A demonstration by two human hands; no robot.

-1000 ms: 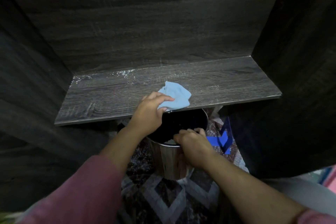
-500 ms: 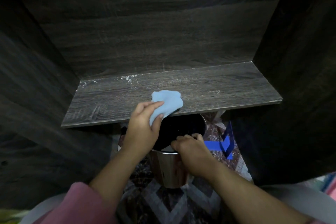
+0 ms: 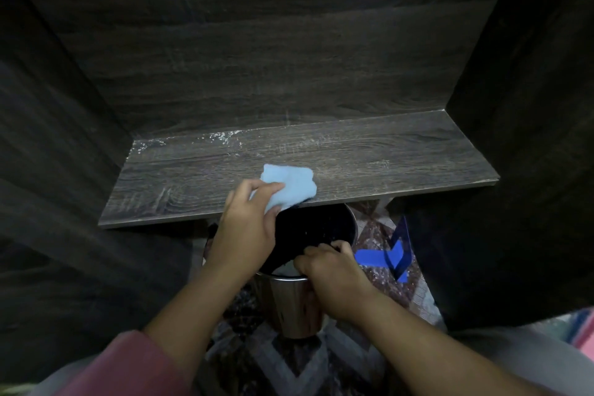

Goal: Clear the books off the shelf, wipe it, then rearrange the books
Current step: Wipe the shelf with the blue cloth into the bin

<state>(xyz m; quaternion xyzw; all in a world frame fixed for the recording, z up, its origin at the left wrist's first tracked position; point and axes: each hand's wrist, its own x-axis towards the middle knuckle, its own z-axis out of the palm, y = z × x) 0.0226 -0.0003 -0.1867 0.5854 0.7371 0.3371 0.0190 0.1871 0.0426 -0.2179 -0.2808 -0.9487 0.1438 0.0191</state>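
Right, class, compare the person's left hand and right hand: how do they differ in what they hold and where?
The left hand pinches the blue cloth; the right hand grips the metal bin by its rim. The left hand is at the front edge of the shelf; the right hand sits lower, below it. Both are curled in a grip.

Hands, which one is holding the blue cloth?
The left hand: it grips the light blue cloth at the front edge of the shelf, while the right hand holds the rim of the metal bin below it.
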